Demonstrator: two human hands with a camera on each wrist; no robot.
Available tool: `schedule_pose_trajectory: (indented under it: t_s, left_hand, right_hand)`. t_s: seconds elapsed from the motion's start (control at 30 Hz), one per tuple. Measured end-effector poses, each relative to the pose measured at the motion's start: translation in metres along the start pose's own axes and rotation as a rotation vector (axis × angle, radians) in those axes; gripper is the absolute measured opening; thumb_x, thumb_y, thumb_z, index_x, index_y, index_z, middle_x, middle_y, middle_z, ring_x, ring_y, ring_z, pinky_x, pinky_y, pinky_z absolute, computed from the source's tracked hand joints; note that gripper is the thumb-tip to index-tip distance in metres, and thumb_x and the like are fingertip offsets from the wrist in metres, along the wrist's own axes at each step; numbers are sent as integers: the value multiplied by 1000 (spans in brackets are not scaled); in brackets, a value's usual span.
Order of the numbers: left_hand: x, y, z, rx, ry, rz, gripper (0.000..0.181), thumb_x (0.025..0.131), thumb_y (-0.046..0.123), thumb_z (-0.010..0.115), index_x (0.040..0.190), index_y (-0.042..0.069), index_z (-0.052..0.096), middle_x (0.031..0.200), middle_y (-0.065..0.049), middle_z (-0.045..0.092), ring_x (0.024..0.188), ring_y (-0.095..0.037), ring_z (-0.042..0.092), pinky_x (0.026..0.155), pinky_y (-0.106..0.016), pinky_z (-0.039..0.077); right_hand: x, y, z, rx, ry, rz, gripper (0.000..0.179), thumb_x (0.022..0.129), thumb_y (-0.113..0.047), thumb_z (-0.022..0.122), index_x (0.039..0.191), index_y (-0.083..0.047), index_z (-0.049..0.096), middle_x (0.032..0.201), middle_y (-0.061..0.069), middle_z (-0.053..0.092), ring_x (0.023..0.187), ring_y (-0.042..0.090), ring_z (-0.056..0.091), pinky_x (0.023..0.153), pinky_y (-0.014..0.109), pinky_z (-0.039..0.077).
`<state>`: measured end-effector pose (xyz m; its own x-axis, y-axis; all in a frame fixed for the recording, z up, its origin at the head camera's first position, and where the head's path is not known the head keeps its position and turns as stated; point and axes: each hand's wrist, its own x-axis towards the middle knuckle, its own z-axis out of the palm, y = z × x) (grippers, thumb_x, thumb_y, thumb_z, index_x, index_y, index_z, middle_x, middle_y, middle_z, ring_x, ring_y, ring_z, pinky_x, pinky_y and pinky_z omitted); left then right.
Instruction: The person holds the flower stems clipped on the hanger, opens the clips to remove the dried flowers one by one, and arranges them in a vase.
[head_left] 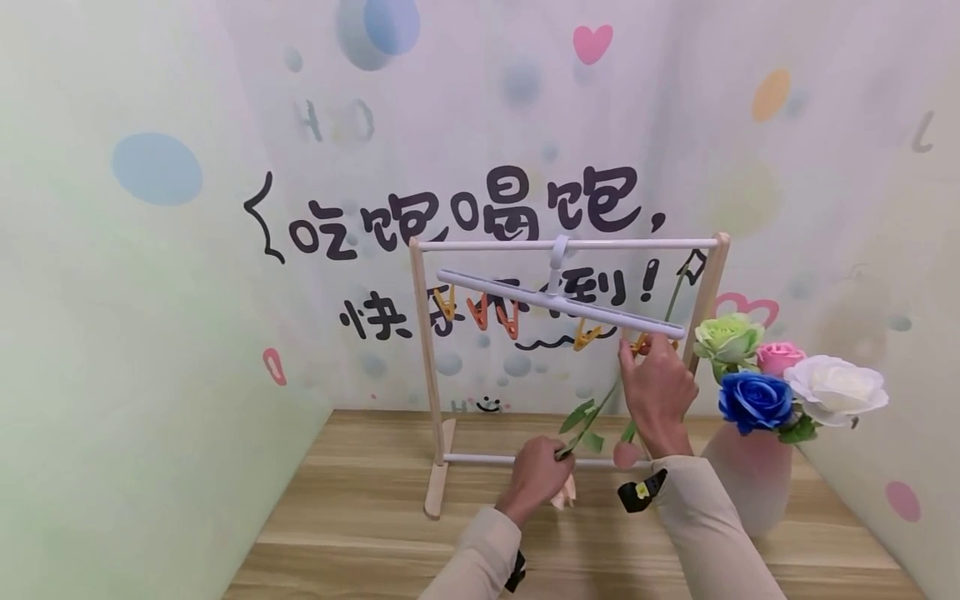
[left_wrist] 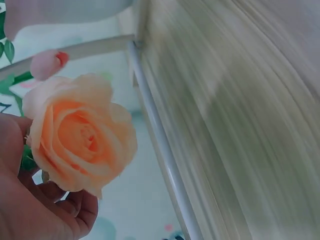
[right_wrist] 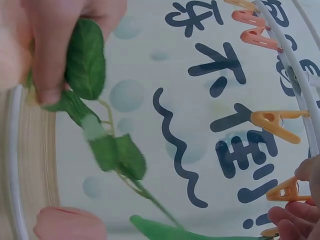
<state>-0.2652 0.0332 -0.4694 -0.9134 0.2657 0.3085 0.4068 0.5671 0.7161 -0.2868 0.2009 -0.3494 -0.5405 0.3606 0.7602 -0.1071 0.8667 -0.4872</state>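
Note:
The left hand (head_left: 538,475) grips a peach rose (left_wrist: 82,135) by its leafy green stem (head_left: 592,417), close below the bloom. The bloom faces down beneath that hand, and the stem slants up to the right behind the hanger. At the hanger's lower right end, the right hand (head_left: 660,387) pinches a yellow-orange clip (right_wrist: 289,190) between thumb and fingers. The pale hanger (head_left: 558,304) tilts down to the right and carries several clips, including an orange clip (head_left: 508,321) and a yellow clip (head_left: 587,335). A pink tulip (head_left: 625,454) hangs head down below the right hand.
A wooden stand (head_left: 431,358) with white crossbars holds the hanger on the wooden table (head_left: 337,517). Right of it stands a pale pink vase (head_left: 750,483) with a blue rose (head_left: 753,402), a white rose (head_left: 836,390) and other blooms. A printed backdrop (head_left: 450,108) hangs behind.

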Motion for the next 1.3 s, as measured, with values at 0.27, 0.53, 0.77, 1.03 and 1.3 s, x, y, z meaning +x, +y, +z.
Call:
schedule_pose_trajectory:
  t_s: [0.27,0.53,0.77,1.03,1.3]
  left_hand:
    - [-8,-26,-18,128,5,27,29,92,8,62,64,16,63,50,10,47,43,-2,40,49,-20,36]
    - [-14,-48,-39,304,61,33,17,79,1,68,69,15,69,64,5,55,62,-9,51,58,-24,41]
    - [-18,-64,-57,528,40,24,26,75,4,72,96,17,78,97,-4,65,92,-24,59,76,-42,47]
    - [-21,-67,-73,610,32,24,25,77,2,74,94,18,78,112,-8,64,107,-27,56,89,-46,42]
    - [-21,-66,-82,724,51,143,30,72,7,81,98,21,78,123,-7,62,116,-26,53,90,-44,40]
  right_hand:
    - [-6,1,2,-15,-61,-1,38,91,-29,71,108,5,63,94,21,71,67,41,65,53,50,50]
    - [-36,4,7,-15,-198,-452,31,85,-16,76,108,2,67,119,24,64,100,41,63,71,51,55]
    - [-86,8,26,-151,-440,-817,27,84,-16,73,109,-5,70,140,21,54,126,39,52,92,54,51]
    - [-123,14,46,-324,-607,-937,31,87,-17,74,116,-9,66,136,16,56,123,31,56,91,46,51]
    - [-136,18,59,-288,-500,-957,15,84,-12,76,97,-9,69,100,6,67,91,24,60,71,37,51]
